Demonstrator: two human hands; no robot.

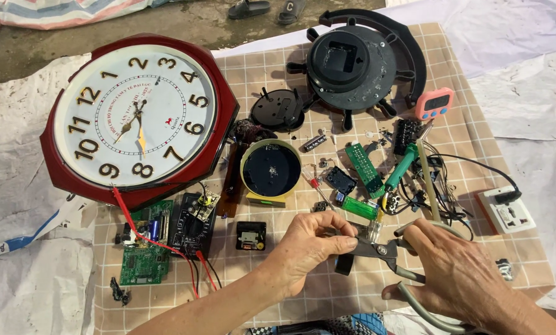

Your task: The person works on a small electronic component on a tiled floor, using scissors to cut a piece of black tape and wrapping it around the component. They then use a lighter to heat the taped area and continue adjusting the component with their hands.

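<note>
You are gripping pliers [377,250] at the lower centre.
Your right hand [452,273] is clamped round their handles; your left hand [312,239] is pinching, seemingly, a small clear part [373,231].

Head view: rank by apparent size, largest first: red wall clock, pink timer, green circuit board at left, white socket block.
1. Red wall clock, by far the largest.
2. Green circuit board.
3. White socket block.
4. Pink timer, though it lies farther from the camera, so its gap to the socket block is unsure.
</note>
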